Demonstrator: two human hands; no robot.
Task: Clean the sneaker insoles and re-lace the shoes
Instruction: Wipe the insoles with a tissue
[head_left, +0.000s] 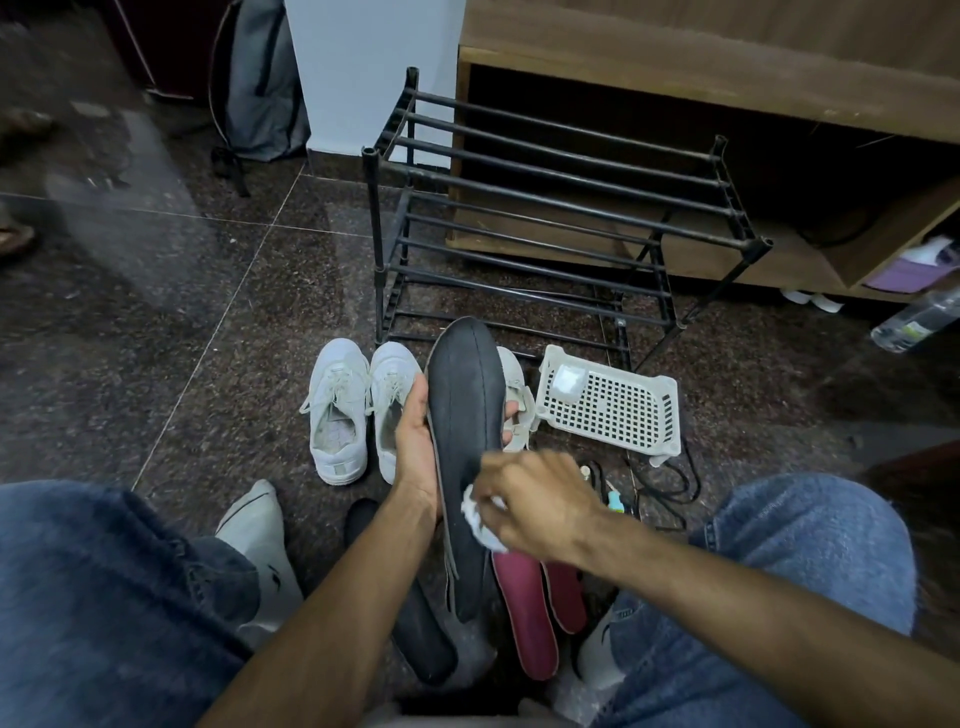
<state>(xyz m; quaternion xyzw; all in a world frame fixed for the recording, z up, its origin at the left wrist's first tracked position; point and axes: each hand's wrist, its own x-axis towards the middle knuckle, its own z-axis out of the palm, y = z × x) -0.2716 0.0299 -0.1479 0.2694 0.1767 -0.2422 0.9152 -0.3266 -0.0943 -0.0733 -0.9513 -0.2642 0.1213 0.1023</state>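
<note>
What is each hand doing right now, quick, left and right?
Left hand: curled round the edge of the long black foam insole, holding it up.
Right hand: pinching a crumpled white wipe against that insole.

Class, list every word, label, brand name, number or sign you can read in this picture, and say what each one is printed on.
No text here can be read.
Plastic bottle: its label has a green patch, but the print is too small and blurred.
Grey shoe by the left knee: a dark mark on its side, shape only, no letters.
White sneakers: no legible branding.
Purple packet under the wooden unit: too blurred to read.
</note>
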